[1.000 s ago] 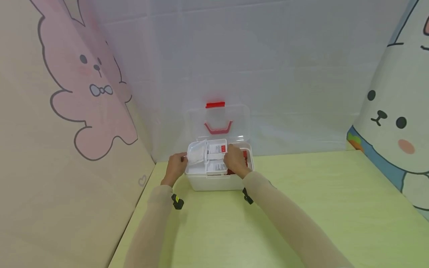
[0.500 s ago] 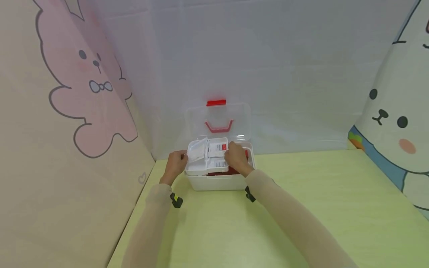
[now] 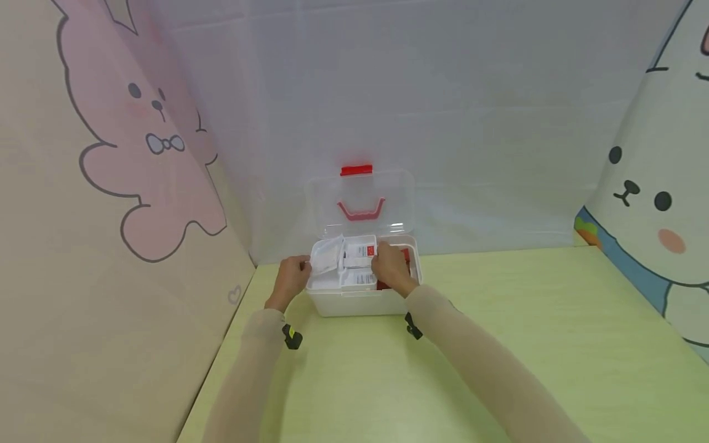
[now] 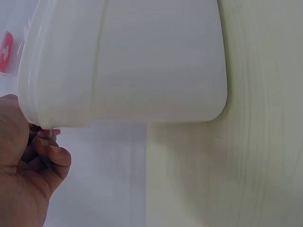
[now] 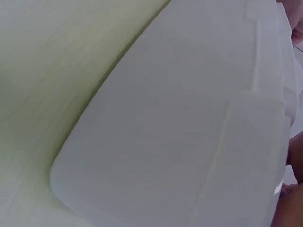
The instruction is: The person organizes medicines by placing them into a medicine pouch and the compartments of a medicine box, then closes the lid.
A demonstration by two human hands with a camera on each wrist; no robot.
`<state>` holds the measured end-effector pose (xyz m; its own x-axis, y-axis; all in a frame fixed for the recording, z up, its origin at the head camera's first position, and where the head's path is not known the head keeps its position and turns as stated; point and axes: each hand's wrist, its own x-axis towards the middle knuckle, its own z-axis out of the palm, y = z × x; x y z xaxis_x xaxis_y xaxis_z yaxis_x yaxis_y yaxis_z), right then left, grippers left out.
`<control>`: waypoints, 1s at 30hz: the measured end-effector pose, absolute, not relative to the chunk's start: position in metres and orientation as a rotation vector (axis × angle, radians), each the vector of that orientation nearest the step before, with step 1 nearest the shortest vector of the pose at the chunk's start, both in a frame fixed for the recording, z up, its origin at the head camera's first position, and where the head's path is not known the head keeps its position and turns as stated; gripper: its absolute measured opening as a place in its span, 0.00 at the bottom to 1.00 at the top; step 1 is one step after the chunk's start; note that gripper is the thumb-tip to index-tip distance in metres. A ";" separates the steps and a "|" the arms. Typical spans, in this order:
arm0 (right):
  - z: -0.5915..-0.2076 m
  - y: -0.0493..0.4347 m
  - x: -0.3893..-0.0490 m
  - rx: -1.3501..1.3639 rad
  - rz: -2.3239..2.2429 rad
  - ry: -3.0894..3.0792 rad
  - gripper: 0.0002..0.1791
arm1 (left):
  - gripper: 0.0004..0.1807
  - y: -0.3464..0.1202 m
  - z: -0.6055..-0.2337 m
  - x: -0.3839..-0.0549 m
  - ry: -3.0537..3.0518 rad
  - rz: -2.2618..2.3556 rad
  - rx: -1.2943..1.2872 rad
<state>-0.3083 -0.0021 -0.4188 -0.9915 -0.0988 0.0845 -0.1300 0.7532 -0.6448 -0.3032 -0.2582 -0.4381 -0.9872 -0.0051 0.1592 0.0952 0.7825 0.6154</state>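
Note:
A white first-aid box (image 3: 357, 304) stands open on the table. Inside its left part sits a white compartment tray (image 3: 325, 282) with a white packet (image 3: 327, 254) and several smaller printed packets. My left hand (image 3: 290, 278) pinches the tray's left edge; in the left wrist view, its fingers (image 4: 56, 158) curl at the box's rim. At the tray's right edge, my right hand (image 3: 391, 269) grips it with bent fingers, reaching down into the box; the fingertips are hidden. The right wrist view mostly shows the box's white wall (image 5: 165, 118).
Behind the box, its clear lid (image 3: 321, 200) stands raised near the back curtain, with a red handle (image 3: 361, 215) and red latch (image 3: 356, 170). Red contents (image 3: 406, 255) show in the box's right part. A pale table (image 3: 526, 332) extends forward and right; a cloth wall borders it at left.
The tray, tilted up with its front right raised half a second ago, has come down level in the box. Both hands have lowered slightly with it, keeping their hold.

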 end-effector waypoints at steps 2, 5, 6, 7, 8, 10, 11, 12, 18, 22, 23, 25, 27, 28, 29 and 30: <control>-0.422 -0.002 -0.309 0.188 1.050 -2.905 0.07 | 0.19 -0.258 -0.441 -0.303 -2.806 -0.980 -0.081; -0.423 -0.001 -0.309 0.197 1.057 -2.890 0.07 | 0.19 -0.258 -0.443 -0.303 -2.776 -0.977 -0.091; -0.423 -0.001 -0.309 0.199 1.056 -2.885 0.07 | 0.19 -0.258 -0.443 -0.303 -2.769 -0.980 -0.094; -0.424 -0.001 -0.309 0.201 1.056 -2.884 0.07 | 0.19 -0.259 -0.444 -0.303 -2.761 -0.984 -0.094; -0.423 -0.001 -0.308 0.199 1.058 -2.884 0.07 | 0.18 -0.259 -0.445 -0.302 -2.755 -0.985 -0.092; -0.423 -0.002 -0.307 0.197 1.051 -2.888 0.07 | 0.18 -0.259 -0.448 -0.302 -2.744 -0.979 -0.092; -0.424 -0.002 -0.307 0.194 1.054 -2.889 0.07 | 0.18 -0.259 -0.449 -0.302 -2.737 -0.973 -0.095; -0.424 -0.003 -0.306 0.189 1.056 -2.890 0.08 | 0.18 -0.259 -0.450 -0.302 -2.729 -0.963 -0.099; -0.429 -0.007 -0.304 0.142 1.045 -2.903 0.13 | 0.17 -0.256 -0.455 -0.301 -2.695 -0.879 -0.121; -0.431 -0.008 -0.303 0.112 1.036 -2.915 0.15 | 0.18 -0.256 -0.456 -0.302 -2.706 -0.862 -0.118; -0.432 -0.008 -0.303 0.114 1.037 -2.909 0.14 | 0.18 -0.256 -0.456 -0.302 -2.710 -0.854 -0.118; -0.434 -0.008 -0.303 0.123 1.034 -2.886 0.13 | 0.18 -0.255 -0.456 -0.302 -2.715 -0.845 -0.121; -0.436 -0.008 -0.304 0.138 0.996 -2.849 0.11 | 0.18 -0.255 -0.456 -0.302 -2.716 -0.839 -0.123; -0.437 -0.008 -0.304 0.142 0.980 -2.831 0.10 | 0.18 -0.255 -0.456 -0.302 -2.715 -0.840 -0.123; -0.438 -0.009 -0.304 0.150 0.954 -2.813 0.10 | 0.18 -0.255 -0.456 -0.302 -2.713 -0.842 -0.123; -0.439 -0.009 -0.305 0.153 0.934 -2.798 0.10 | 0.18 -0.255 -0.456 -0.302 -2.709 -0.847 -0.122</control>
